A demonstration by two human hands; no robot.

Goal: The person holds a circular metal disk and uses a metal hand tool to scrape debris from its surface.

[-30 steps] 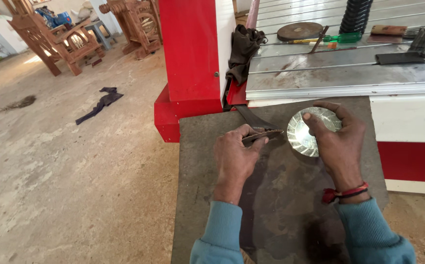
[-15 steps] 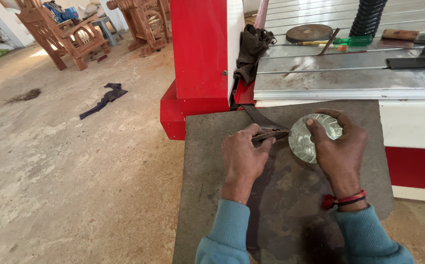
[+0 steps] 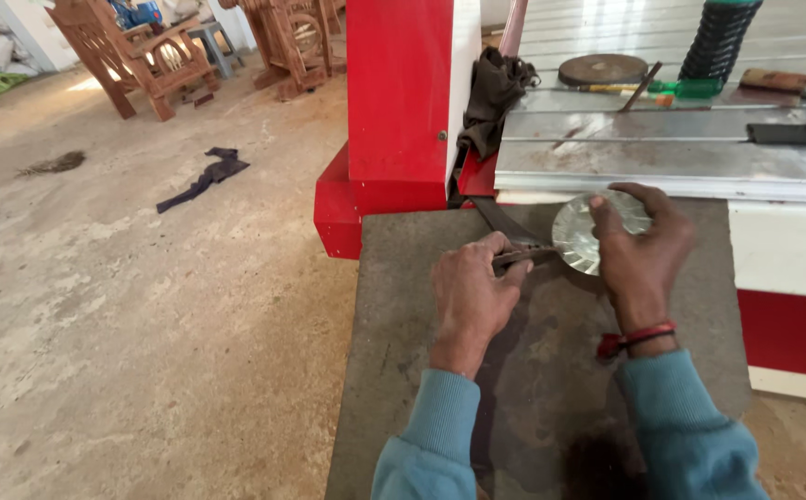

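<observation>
My right hand [image 3: 639,255] grips a shiny round metal disc with radial ridges [image 3: 577,239], held tilted just above a grey stone slab [image 3: 403,324]. My left hand [image 3: 471,292] is closed on a dark flat metal tool [image 3: 525,255] whose tip meets the disc's left edge. A dark strap-like piece [image 3: 496,218] runs from the tool up toward the red machine. A red thread band circles my right wrist. Both sleeves are teal.
A red and white machine column [image 3: 398,93] stands behind the slab. Its metal bed [image 3: 662,153] carries a round dark disc [image 3: 602,68], a green-handled tool [image 3: 672,89], a black ribbed hose [image 3: 718,37] and a dark cloth [image 3: 494,93]. Wooden chairs [image 3: 144,56] and a dark rag [image 3: 204,176] are on the concrete floor, left.
The view has shifted slightly. Both hands keep their hold on the tool and disc, with only small shifts over the slab.
</observation>
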